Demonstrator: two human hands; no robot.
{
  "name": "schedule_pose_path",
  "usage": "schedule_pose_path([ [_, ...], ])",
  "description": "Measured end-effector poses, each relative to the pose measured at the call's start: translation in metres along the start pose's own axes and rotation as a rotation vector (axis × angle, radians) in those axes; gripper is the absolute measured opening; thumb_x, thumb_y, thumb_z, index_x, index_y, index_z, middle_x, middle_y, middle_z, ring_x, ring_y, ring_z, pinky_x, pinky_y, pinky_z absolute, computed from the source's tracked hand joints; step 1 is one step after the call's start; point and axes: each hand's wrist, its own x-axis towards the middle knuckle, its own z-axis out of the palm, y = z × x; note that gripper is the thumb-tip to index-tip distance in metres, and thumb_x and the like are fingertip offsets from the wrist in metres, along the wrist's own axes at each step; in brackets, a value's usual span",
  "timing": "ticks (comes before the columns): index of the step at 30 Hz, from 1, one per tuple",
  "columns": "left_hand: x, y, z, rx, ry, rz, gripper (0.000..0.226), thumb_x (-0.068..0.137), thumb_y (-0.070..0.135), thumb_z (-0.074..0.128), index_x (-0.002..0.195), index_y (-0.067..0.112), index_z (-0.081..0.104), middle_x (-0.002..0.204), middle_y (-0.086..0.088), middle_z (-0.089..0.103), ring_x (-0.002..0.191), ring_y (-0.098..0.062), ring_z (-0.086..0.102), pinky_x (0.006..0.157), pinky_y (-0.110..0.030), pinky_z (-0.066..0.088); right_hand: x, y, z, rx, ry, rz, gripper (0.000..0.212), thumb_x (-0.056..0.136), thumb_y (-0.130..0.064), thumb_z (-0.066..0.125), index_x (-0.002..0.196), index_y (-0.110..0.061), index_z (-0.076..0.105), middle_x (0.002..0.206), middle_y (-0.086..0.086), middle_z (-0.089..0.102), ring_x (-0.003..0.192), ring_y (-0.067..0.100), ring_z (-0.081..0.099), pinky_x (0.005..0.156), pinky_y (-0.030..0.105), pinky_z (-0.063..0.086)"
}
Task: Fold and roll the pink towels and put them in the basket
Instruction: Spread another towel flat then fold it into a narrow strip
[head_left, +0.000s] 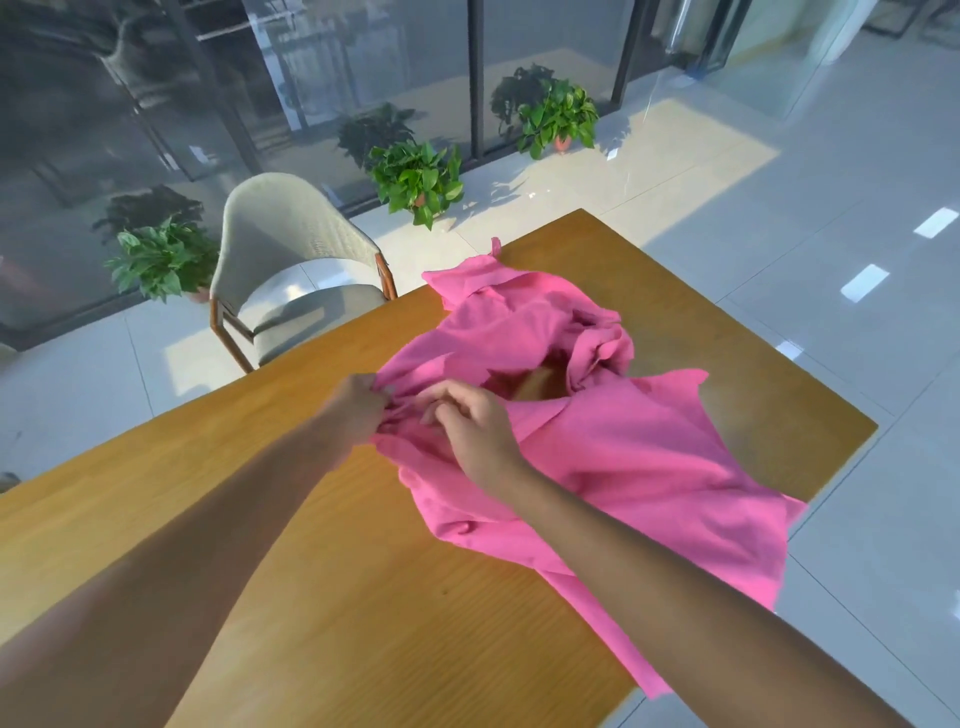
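Towels (597, 441) heaped unfolded at tabletop's (260, 519) far right corner | left hand (358, 410), right hand (467, 421) pinching one edge | no fold, no basket visible.

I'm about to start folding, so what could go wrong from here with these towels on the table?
1. The pink towels hang over the table edge on the right; tugging could slide them to the floor.
2. They lie tangled in one heap, so the left hand and right hand, both pinching the near bunch, may lift more than one.
3. No basket is in view.
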Motion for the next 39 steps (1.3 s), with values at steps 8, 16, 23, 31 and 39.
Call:
schedule_pose_path([
  [8, -0.047, -0.09, -0.037, -0.175, -0.076, 0.041, 0.061, 0.097, 0.064, 0.045, 0.093, 0.009, 0.072, 0.079, -0.01, 0.069, 0.069, -0.027, 0.067, 0.067, -0.034, 0.054, 0.038, 0.031, 0.011, -0.163, 0.214, 0.659, 0.086, 0.087, -0.056, 0.066, 0.153, -0.015, 0.029, 0.148, 0.012, 0.046, 0.132, 0.031, 0.048, 0.103, 0.037, 0.039],
  [16, -0.087, -0.2, -0.088, 0.108, -0.212, 0.018, 0.032, 0.093, 0.045, 0.067, 0.106, 0.016, 0.072, 0.094, -0.003, 0.076, 0.085, -0.024, 0.073, 0.075, -0.033, 0.061, 0.001, 0.035, 0.097, -0.139, 0.234, 0.567, 0.041, 0.088, -0.012, 0.058, 0.128, -0.022, 0.061, 0.102, -0.001, 0.068, 0.089, 0.022, 0.061, 0.07, 0.028, 0.049],
  [23, -0.116, -0.282, -0.164, -0.112, -0.494, -0.23, 0.072, 0.087, 0.08, 0.032, 0.125, 0.028, 0.064, 0.12, -0.007, 0.073, 0.101, -0.025, 0.074, 0.09, -0.037, 0.057, -0.022, 0.003, 0.175, -0.041, 0.072, 0.495, 0.062, 0.087, -0.002, 0.049, 0.141, -0.032, 0.051, 0.122, 0.001, 0.057, 0.105, 0.021, 0.057, 0.09, 0.033, 0.048],
  [31, -0.09, -0.318, -0.18, 0.287, -0.098, 0.022, 0.03, 0.105, 0.041, 0.048, 0.108, 0.017, 0.067, 0.096, 0.002, 0.077, 0.081, -0.017, 0.075, 0.073, -0.028, 0.054, -0.047, -0.014, 0.226, -0.075, -0.148, 0.364, 0.059, 0.059, -0.007, 0.052, 0.102, -0.043, 0.068, 0.101, -0.012, 0.067, 0.088, 0.014, 0.059, 0.071, 0.028, 0.049],
  [39, -0.046, -0.229, -0.17, 0.186, 0.228, 0.407, 0.051, 0.105, 0.032, 0.047, 0.154, 0.033, 0.033, 0.161, 0.002, 0.032, 0.137, -0.023, 0.046, 0.106, -0.048, 0.048, -0.054, -0.037, 0.223, 0.03, -0.484, 0.24, 0.054, 0.061, 0.001, 0.051, 0.1, -0.032, 0.07, 0.095, -0.004, 0.067, 0.082, 0.01, 0.056, 0.064, 0.025, 0.043],
])
